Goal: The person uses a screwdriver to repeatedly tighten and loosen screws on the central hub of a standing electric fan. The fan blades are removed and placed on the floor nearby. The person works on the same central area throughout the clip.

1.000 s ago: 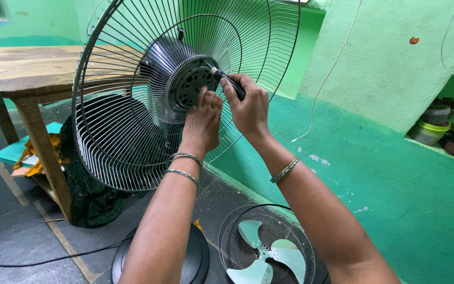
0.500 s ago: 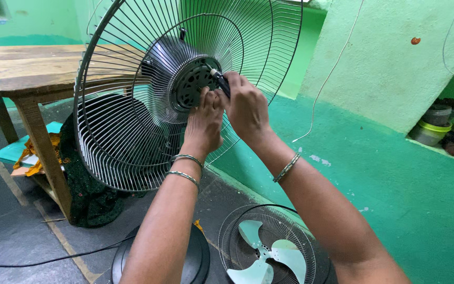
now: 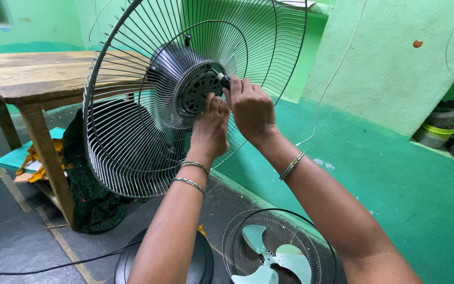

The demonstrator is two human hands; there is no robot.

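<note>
A fan's rear wire guard [image 3: 132, 142] stands tilted in front of me, with the dark motor housing [image 3: 172, 79] at its centre. My left hand [image 3: 209, 126] presses its fingertips against the vented motor face [image 3: 198, 92]. Just to the right, my right hand [image 3: 250, 108] is closed around a small dark-handled tool [image 3: 224, 80] whose tip meets the motor face. Both wrists wear thin metal bangles.
A wooden table [image 3: 32, 79] stands at the left, with dark cloth [image 3: 88, 194] and coloured scraps under it. On the floor below lie a front guard holding a pale green blade [image 3: 274, 255] and a round black base [image 3: 195, 263]. Green walls rise behind; small pots [image 3: 437, 126] sit at right.
My right hand has shifted its grip slightly on the tool at the motor face. My left hand stays on the motor.
</note>
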